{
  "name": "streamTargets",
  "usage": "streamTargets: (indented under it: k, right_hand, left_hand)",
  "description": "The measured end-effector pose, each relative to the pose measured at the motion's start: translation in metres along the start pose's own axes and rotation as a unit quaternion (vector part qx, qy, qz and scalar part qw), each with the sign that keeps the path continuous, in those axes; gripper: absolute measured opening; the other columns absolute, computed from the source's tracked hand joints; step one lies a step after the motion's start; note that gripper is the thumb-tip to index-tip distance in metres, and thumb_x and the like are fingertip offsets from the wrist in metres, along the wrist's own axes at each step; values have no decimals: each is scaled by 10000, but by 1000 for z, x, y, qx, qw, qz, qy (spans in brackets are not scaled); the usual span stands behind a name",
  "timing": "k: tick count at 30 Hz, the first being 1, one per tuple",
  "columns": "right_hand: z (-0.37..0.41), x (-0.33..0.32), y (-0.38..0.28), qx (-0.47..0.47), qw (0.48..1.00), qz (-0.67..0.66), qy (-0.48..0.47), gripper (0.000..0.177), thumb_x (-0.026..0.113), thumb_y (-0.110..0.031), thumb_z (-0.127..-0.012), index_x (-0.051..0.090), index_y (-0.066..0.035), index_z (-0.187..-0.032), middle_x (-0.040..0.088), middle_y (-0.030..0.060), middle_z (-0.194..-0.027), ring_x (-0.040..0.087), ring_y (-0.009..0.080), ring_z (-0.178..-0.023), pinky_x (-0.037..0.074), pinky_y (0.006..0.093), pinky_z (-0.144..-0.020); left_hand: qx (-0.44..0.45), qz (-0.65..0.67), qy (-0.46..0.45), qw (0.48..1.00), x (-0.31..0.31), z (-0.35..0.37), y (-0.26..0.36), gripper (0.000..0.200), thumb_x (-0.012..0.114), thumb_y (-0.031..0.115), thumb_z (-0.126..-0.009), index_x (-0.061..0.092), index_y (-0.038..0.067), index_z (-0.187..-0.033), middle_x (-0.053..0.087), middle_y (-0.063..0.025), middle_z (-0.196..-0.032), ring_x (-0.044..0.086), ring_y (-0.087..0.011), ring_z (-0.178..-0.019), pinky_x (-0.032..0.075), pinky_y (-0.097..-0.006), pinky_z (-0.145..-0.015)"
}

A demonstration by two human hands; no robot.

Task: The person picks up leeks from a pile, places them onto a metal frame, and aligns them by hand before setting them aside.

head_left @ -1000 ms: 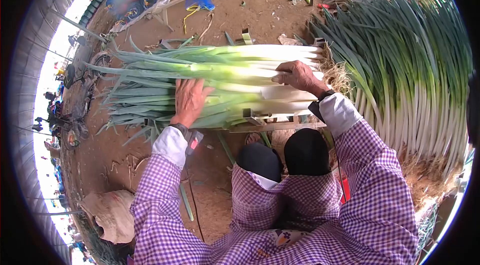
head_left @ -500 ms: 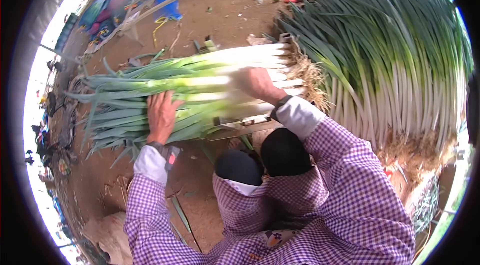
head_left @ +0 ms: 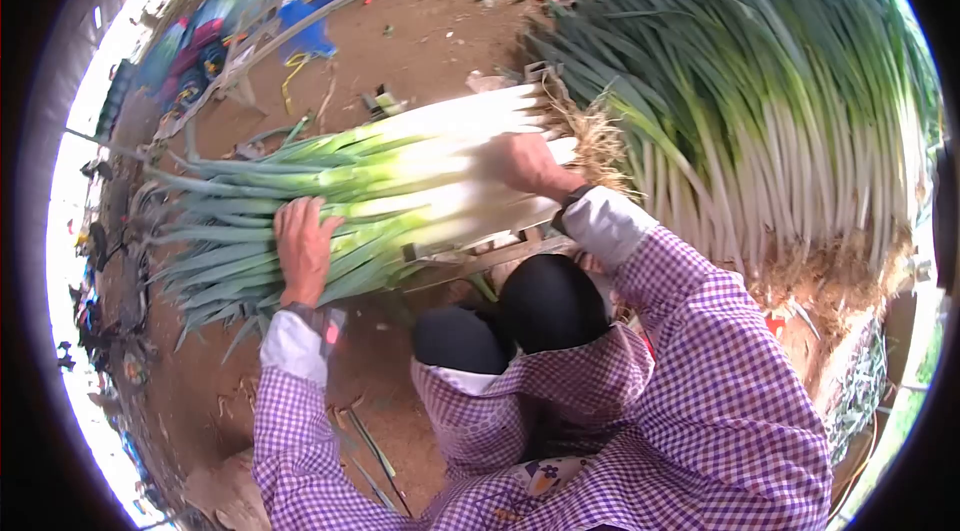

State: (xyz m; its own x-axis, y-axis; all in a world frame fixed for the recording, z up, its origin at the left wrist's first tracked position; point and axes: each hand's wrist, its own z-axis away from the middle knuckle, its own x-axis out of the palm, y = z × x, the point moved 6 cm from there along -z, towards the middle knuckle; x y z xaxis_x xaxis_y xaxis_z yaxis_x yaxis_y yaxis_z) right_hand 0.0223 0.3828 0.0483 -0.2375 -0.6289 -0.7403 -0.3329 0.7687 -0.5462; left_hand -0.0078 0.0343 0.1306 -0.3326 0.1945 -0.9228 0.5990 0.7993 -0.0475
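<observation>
In front of me a row of leeks [head_left: 380, 171] lies sideways, green leaves to the left, white stalks and shaggy roots [head_left: 597, 146] to the right. Flat across the leaves rests my left hand [head_left: 303, 246], open, with its fingers stretched out. My right hand [head_left: 540, 167] is over the white stalks near the root end, its fingers curled around leeks; bright glare and blur soften the fingertips. Under the stalks, part of a low wooden frame [head_left: 510, 256] shows at the near side.
A large pile of leeks [head_left: 790, 151] stands close on the right, roots toward me. My two black-covered knees [head_left: 553, 301] are just below the frame. A blue plastic piece [head_left: 307, 31] and a pole rack [head_left: 265, 51] lie beyond, on bare soil [head_left: 400, 51].
The view has shifted slightly. My right hand has moved a little toward the root end and looks less blurred. My left hand stays on the leaves.
</observation>
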Motion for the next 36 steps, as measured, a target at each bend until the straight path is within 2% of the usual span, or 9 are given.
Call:
streamTargets:
  k: [6, 9, 13, 19, 23, 24, 27, 28, 36]
  right_hand:
    - [-1, 23, 24, -15, 998, -58, 2, 228, 747, -338, -877, 809, -157, -1001, 772, 114, -864, 725, 351, -732, 580, 459, -687]
    - [1, 29, 33, -7, 999, -46, -5, 248, 761, -359, -872, 814, -157, -1006, 775, 125, -874, 731, 361, -750, 580, 466, -701]
    - [0, 18, 19, 5, 998, -64, -26, 280, 779, -379, -863, 817, -153, -1023, 778, 130, -882, 737, 361, -770, 583, 456, -723]
    - [-1, 5, 3, 14, 996, -76, -38, 328, 797, -405, -853, 812, -132, -1035, 769, 127, -857, 740, 326, -791, 572, 420, -723]
    - [-1, 8, 5, 18, 996, -70, -51, 347, 791, -434, -852, 812, -137, -1031, 762, 130, -851, 734, 329, -792, 564, 430, -716]
    - [-1, 10, 5, 17, 996, -70, -54, 350, 787, -441, -855, 812, -139, -1029, 760, 130, -848, 732, 331, -792, 562, 433, -714]
    - [1, 8, 2, -1, 996, -63, -59, 354, 766, -456, -872, 813, -144, -1033, 756, 132, -843, 729, 337, -797, 558, 441, -707]
    - [0, 9, 1, -2, 995, -75, -69, 362, 743, -475, -889, 813, -152, -1037, 752, 129, -826, 725, 343, -776, 555, 446, -688]
    - [4, 17, 5, -23, 999, -18, -15, 326, 714, -458, -927, 804, -165, -1039, 729, 138, -813, 701, 358, -729, 544, 469, -643]
  left_hand:
    - [4, 1, 38, 999, -3, 2, -4, 478, 826, 229, -799, 652, 10, -1187, 627, -169, -1192, 578, -363, -1160, 430, -492, -1042]
    - [-74, 86, 54, 992, -10, 3, -6, 523, 836, 234, -784, 635, 10, -1212, 589, -178, -1264, 557, -371, -1197, 424, -496, -1054]
    - [-17, 22, 41, 999, -30, -15, 7, 548, 801, 239, -842, 601, 29, -1307, 554, -179, -1349, 520, -362, -1288, 382, -497, -1106]
    - [31, -38, -49, 998, 5, -44, -33, 458, 678, 337, -965, 636, 47, -1317, 631, -147, -1311, 521, -301, -1336, 316, -514, -1168]
    - [7, -47, -97, 994, 0, -45, -41, 362, 674, 350, -966, 669, 49, -1166, 685, -104, -1149, 614, -303, -1182, 299, -529, -1192]
    - [37, -42, -26, 998, -3, -42, -39, 313, 690, 351, -950, 661, 53, -1043, 669, -106, -1024, 634, -326, -1030, 393, -502, -1091]
    - [-16, -51, -19, 998, -18, -30, -25, 307, 703, 353, -938, 645, 54, -979, 632, -126, -943, 612, -344, -938, 454, -472, -923]
    - [-12, -49, 14, 999, -20, -22, -23, 314, 712, 358, -930, 626, 56, -927, 606, -129, -893, 590, -351, -877, 447, -468, -805]
    - [-25, -67, -1, 997, 2, -23, -35, 290, 656, 355, -976, 628, 73, -913, 605, -119, -898, 590, -335, -889, 435, -464, -830]
